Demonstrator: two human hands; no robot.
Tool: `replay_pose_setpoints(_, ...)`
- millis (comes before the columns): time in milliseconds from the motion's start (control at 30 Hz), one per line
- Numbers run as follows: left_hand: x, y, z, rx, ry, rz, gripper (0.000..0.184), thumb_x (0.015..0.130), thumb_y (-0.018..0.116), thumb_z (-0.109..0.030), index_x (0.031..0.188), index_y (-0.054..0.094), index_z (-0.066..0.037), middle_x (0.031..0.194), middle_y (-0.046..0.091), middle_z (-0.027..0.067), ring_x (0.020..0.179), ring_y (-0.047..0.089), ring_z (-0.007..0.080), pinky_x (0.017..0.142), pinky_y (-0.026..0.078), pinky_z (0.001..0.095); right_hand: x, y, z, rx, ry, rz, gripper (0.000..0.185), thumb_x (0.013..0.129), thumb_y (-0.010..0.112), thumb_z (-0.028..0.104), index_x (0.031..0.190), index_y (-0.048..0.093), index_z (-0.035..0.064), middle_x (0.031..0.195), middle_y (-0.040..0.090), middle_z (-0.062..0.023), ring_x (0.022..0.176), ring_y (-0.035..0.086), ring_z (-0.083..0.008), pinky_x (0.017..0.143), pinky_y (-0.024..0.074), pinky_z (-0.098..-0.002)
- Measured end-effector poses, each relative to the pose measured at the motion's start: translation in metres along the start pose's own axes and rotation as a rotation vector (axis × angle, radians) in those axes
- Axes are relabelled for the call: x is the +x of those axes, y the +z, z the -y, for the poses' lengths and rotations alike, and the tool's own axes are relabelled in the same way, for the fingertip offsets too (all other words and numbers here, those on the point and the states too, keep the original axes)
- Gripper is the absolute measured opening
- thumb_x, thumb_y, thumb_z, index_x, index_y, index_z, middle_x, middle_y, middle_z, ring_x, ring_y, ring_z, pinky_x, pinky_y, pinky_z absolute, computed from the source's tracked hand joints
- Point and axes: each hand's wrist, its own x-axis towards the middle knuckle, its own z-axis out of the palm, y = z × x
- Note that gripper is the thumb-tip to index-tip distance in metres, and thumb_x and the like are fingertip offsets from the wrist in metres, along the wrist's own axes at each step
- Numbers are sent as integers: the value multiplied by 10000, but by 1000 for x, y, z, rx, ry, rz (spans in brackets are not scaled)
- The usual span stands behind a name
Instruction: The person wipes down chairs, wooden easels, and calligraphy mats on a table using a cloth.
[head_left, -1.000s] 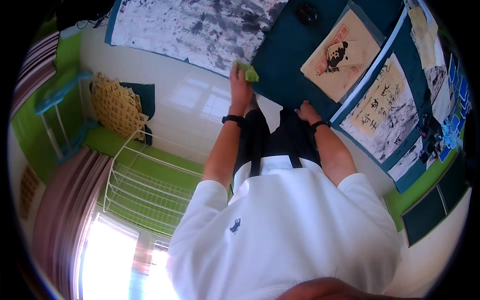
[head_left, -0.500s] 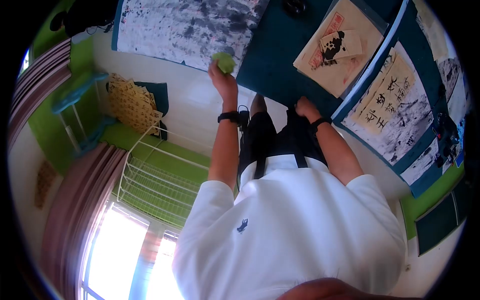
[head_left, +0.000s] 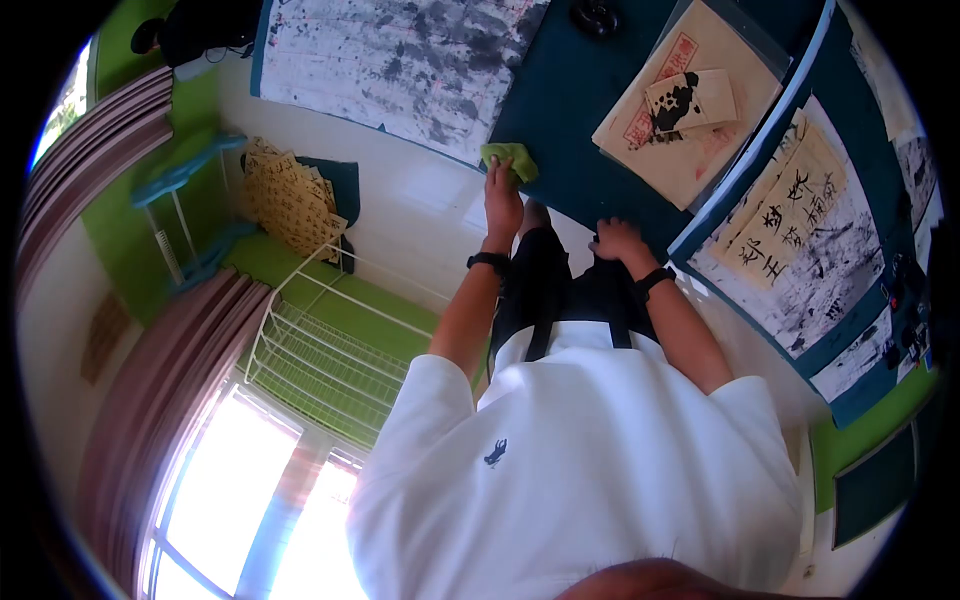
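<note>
My left hand point(head_left: 503, 200) is closed on a bunched green cloth point(head_left: 510, 162) at the front edge of the dark green table cover point(head_left: 560, 120). The cloth lies beside the near right corner of a large ink-blotted white sheet point(head_left: 390, 70). At the same table edge, my right hand point(head_left: 620, 240) rests with its fingers bent and slightly apart, holding nothing I can see. Beyond it lie brown paper envelopes point(head_left: 640, 120) with red print, and on them a smaller ink-stained paper point(head_left: 715, 100).
A dark object point(head_left: 595, 18) sits at the far edge of view. To the right, brush-written paper point(head_left: 780, 215) lies on another ink-marked sheet. A white wire rack point(head_left: 330, 350), a blue stand point(head_left: 175, 185) and a stack of written papers point(head_left: 290, 205) are at the left.
My left hand has moved right with the green cloth, from the white sheet's front edge to past its corner. The right hand's fingers have loosened from a fist. The view has shifted slightly.
</note>
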Motion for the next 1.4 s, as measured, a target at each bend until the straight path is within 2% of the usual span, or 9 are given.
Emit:
replay_pose_setpoints(100, -15, -5, -26, -39, 96, 60, 419, 872, 561, -34, 1285, 501, -82, 1291, 522, 255, 1140, 542, 421, 912, 477, 434, 18, -17, 5, 260, -245, 135, 606, 858, 607, 385, 1325, 440, 37, 1301, 512, -247, 1195, 512, -402, 1000, 413, -486)
replay_pose_setpoints(200, -18, -15, -49, -181, -87, 425, 358, 919, 590, -218, 1225, 495, -59, 918, 654, 235, 858, 644, 420, 705, 508, 430, 27, -25, 25, 440, -531, -273, 600, 841, 641, 323, 1311, 421, 22, 1266, 528, -268, 1188, 508, -409, 986, 422, -472)
replay_pose_setpoints(400, 12, -13, -57, -382, -124, 346, 351, 961, 556, -307, 1173, 507, -31, 958, 644, 199, 878, 656, 286, 734, 490, 366, 20, -68, 47, 703, -412, -333, 625, 778, 721, 183, 1287, 403, 12, 1277, 499, -275, 1184, 499, -418, 967, 438, -450)
replay_pose_setpoints(500, 32, -18, -54, -452, -108, 455, 376, 960, 562, -317, 1183, 507, -20, 926, 635, 172, 871, 636, 236, 756, 482, 339, 19, -75, 61, 636, -536, -623, 623, 758, 735, 131, 1278, 410, 14, 1275, 491, -269, 1174, 499, -417, 953, 441, -443)
replay_pose_setpoints(567, 45, -27, -44, -493, -146, 536, 399, 945, 589, -305, 1213, 502, -23, 967, 616, 179, 926, 620, 282, 813, 474, 355, 23, -79, 78, 778, -581, -698, 612, 756, 732, 91, 1278, 422, 18, 1269, 503, -246, 1165, 493, -419, 949, 442, -434)
replay_pose_setpoints(633, 55, -31, -31, -326, 166, 293, 394, 901, 632, -211, 1226, 512, -23, 1023, 583, 184, 1001, 579, 336, 867, 456, 385, 36, -84, 97, 738, -544, -664, 601, 765, 726, 97, 1282, 429, 14, 1279, 500, -234, 1174, 484, -417, 963, 437, -431)
replay_pose_setpoints(767, 93, -89, 21, -546, 84, 232, 389, 835, 612, -37, 1216, 533, -34, 1093, 536, 201, 1040, 533, 388, 891, 439, 416, 67, -119, 163, 475, -547, -682, 580, 789, 706, 108, 1297, 445, 6, 1343, 465, -207, 1244, 445, -395, 1016, 410, -421)
replay_pose_setpoints(1033, 229, -253, 102, -92, 108, -737, 472, 734, 519, 144, 1171, 569, -26, 1173, 530, 221, 1088, 517, 415, 924, 431, 445, 142, -198, 292, 36, -570, -937, 504, 844, 639, 113, 1301, 450, 18, 1445, 375, -200, 1353, 339, -390, 1096, 333, -445)
replay_pose_setpoints(1400, 249, -236, 196, 106, 131, -319, 491, 701, 544, 90, 1165, 614, -55, 1172, 604, 150, 1013, 552, 372, 877, 469, 431, 214, -180, 362, -316, -825, -782, 283, 855, 634, 228, 1120, 602, 133, 1389, 473, -55, 1324, 403, -257, 1130, 280, -439)
